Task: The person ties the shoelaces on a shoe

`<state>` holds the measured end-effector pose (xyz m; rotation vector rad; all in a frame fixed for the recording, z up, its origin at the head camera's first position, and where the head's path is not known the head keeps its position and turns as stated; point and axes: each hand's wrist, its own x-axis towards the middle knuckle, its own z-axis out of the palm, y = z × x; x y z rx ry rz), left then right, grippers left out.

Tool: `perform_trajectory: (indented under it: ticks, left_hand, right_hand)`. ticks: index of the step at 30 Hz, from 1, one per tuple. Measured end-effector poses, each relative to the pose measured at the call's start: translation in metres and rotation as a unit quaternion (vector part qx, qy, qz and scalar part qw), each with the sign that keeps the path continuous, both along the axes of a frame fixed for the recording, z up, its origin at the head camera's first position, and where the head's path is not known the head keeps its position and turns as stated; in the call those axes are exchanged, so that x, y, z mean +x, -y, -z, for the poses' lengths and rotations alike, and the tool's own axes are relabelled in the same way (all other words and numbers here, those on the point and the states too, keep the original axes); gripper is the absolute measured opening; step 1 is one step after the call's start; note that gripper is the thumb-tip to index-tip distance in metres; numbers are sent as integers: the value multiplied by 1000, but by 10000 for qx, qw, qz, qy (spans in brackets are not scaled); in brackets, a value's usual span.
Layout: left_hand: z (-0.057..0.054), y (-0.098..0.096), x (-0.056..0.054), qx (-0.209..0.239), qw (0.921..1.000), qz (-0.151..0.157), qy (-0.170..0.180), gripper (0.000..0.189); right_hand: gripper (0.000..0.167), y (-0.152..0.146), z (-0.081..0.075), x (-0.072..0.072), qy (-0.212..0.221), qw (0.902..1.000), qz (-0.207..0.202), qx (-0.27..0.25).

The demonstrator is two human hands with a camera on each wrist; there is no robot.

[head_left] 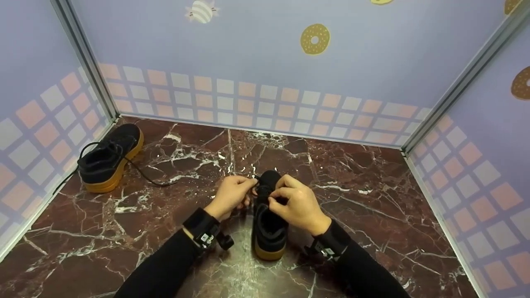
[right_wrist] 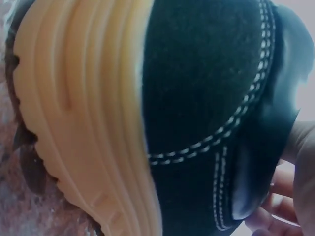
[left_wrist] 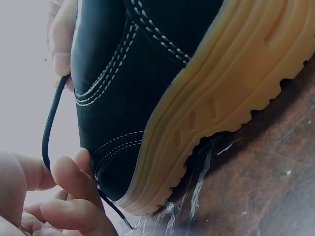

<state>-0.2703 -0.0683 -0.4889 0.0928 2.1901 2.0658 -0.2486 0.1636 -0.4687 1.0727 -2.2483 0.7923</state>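
Observation:
A black shoe (head_left: 271,245) with a tan sole stands on the floor between both hands, toe pointing away. My left hand (head_left: 234,192) is at the left of its lacing and pinches a black shoelace (left_wrist: 48,120) between thumb and forefinger. The lace's tipped end hangs below those fingers in the left wrist view. On the other side, my right hand (head_left: 298,203) is over the shoe's tongue with thumb and fingertips together. In the left wrist view its fingers pinch the upper part of the same lace. White stitching and the tan sole (right_wrist: 98,98) fill the right wrist view.
A second black shoe (head_left: 130,134) with a tan sole rests by the left wall, its loose lace (head_left: 143,176) trailing on the floor. Dark red marbled floor (head_left: 372,231) lies around. Patterned panels (head_left: 265,54) enclose the back, left and right.

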Motion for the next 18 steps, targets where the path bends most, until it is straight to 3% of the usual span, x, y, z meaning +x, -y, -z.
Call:
perform_trajectory:
  ticks: [4, 9, 18]
  left_hand:
    - [-1, 0, 1, 128, 9998, -37, 121, 39]
    - [-1, 0, 0, 306, 9993, 4, 227, 39]
    - [-1, 0, 0, 325, 9991, 50, 270, 38]
  right_hand:
    - [6, 1, -1, 2, 654, 9976, 137, -186]
    - [12, 4, -3, 3, 1692, 9832, 179, -656]
    - [20, 4, -4, 2, 2100, 9738, 90, -872]
